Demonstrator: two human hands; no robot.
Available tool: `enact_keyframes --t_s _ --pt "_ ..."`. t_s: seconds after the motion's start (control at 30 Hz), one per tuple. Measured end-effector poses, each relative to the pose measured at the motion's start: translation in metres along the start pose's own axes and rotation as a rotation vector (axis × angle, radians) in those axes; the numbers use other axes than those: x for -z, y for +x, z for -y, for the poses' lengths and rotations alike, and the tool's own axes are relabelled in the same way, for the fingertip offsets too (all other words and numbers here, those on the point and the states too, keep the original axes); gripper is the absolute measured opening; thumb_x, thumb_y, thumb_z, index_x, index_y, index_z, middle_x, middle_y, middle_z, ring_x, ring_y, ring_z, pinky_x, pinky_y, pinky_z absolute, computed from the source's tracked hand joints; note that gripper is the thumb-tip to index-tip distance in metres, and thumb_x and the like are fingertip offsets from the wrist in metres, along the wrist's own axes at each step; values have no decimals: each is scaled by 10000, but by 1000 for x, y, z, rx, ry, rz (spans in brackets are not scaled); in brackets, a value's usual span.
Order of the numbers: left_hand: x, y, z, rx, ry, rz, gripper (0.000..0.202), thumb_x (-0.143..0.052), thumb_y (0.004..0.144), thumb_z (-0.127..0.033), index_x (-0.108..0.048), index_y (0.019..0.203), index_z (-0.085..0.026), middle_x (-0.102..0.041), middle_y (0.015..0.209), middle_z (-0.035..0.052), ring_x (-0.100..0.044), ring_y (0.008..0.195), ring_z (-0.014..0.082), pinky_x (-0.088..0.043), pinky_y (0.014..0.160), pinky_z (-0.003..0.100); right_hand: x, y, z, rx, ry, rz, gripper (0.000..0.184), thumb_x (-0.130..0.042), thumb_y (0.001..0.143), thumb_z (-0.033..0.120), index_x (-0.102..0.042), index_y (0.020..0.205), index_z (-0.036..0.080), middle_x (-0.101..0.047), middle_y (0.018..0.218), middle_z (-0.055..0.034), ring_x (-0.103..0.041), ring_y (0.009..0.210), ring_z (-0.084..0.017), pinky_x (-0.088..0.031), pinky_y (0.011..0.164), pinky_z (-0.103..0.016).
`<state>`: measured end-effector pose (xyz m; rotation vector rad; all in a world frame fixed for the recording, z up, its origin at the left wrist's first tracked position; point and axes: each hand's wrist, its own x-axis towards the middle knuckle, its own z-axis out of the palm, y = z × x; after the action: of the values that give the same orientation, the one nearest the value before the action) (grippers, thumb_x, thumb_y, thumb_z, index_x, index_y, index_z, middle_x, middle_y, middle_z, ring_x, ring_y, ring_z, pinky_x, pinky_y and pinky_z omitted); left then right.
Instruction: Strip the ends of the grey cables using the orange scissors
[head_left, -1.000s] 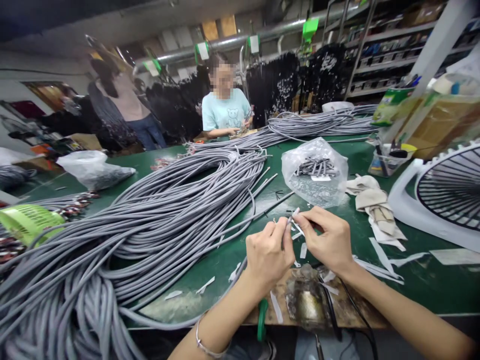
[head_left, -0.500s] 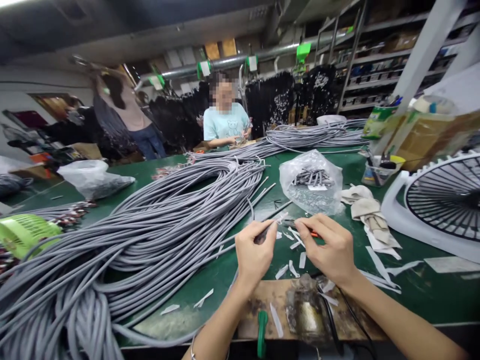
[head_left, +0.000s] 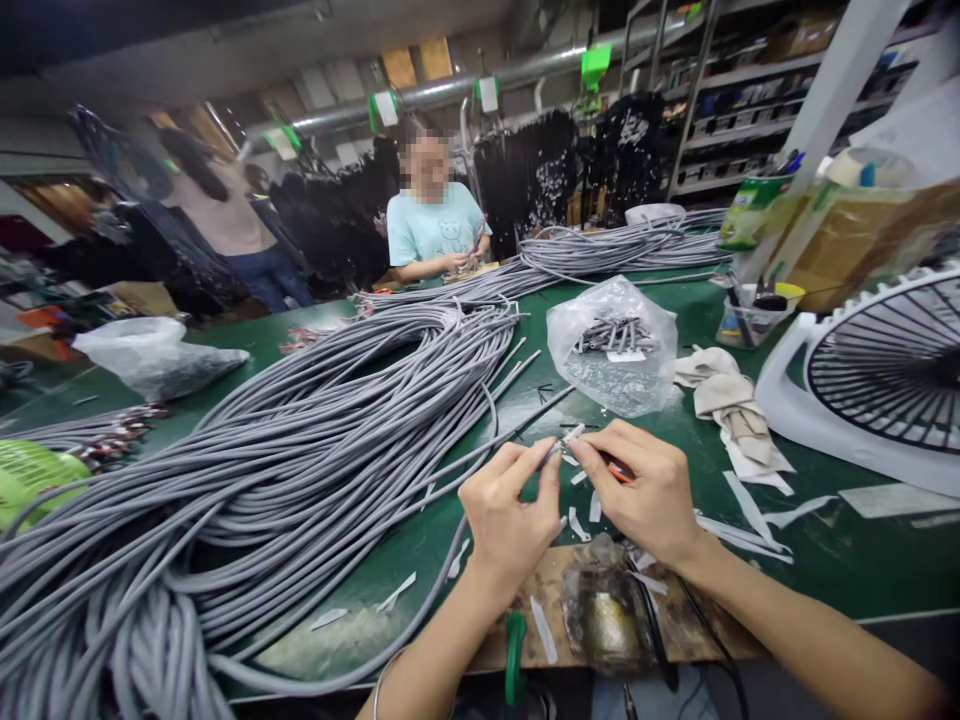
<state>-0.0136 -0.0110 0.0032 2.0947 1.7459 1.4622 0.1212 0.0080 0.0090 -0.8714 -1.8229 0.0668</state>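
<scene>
Grey cable end (head_left: 564, 441) is pinched in my fingertips, right between my hands, just above the green bench top (head_left: 840, 570). My left hand (head_left: 506, 525) and right hand (head_left: 645, 490) are together, both closed on it, and a small orange piece (head_left: 619, 473) shows under my right fingers. White plastic strips (head_left: 577, 525) lie scattered below. A big heap of grey cable (head_left: 247, 470) spreads out at 10 o'clock. At 1 o'clock lies a clear plastic bag (head_left: 611, 345) of cut cable pieces, with rags (head_left: 724, 395) beside it. A white fan (head_left: 780, 385) stands at 3 o'clock. Across the bench at 12 o'clock, a co-worker in a pale blue T-shirt (head_left: 435, 235) holds both hands together.
</scene>
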Motion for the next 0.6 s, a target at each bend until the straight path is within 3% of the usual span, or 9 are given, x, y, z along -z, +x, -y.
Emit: enact_keyframes --t_s 0.1,0.17,0.27,0.4,0.5,0.6 --pt "-4 4 5 59 79 124 167 -559 758 -178 -715 816 -179 -624 645 31 -518 562 130 -361 549 237 4 -2 8 181 94 -43 126 -529 795 155 -618 711 185 -593 597 -20 -527 550 -123 -415 540 -246" --pt "-5 9 9 138 -31 136 177 -545 782 -218 -716 794 -171 -632 643 33 -527 565 131 -371 545 234 4 -3 6 231 64 -32 103 -546 785 154 -621 721 185 -600 603 -23 -535 557 -126 -414 550 -250" --pt "-2 13 11 231 -267 72 248 -507 825 -292 -705 829 -142 -631 658 37 -526 569 125 -377 523 220 0 -1 -4 99 -81 17 117 -537 807 179 -629 735 170 -608 646 -34 -546 601 -132 -405 595 -253" --pt "0 10 8 283 -425 145 305 -491 833 -345 -701 799 -127 -525 539 -3 -429 471 94 -307 448 209 -4 1 -14 16 -151 26 174 -519 830 220 -638 721 153 -592 638 -36 -534 597 -131 -381 596 -251" --pt "0 6 5 275 -459 192 331 -463 850 -350 -695 804 -118 -447 495 -21 -360 439 82 -266 430 212 -5 1 -14 -9 -129 47 203 -506 840 234 -640 712 153 -581 634 -32 -530 592 -129 -379 599 -251" --pt "1 3 2 194 -372 186 298 -465 853 -311 -695 820 -125 -519 542 2 -426 490 104 -314 472 218 -5 1 -14 -58 -78 57 199 -501 842 245 -638 726 159 -576 642 -28 -526 595 -129 -385 597 -248"
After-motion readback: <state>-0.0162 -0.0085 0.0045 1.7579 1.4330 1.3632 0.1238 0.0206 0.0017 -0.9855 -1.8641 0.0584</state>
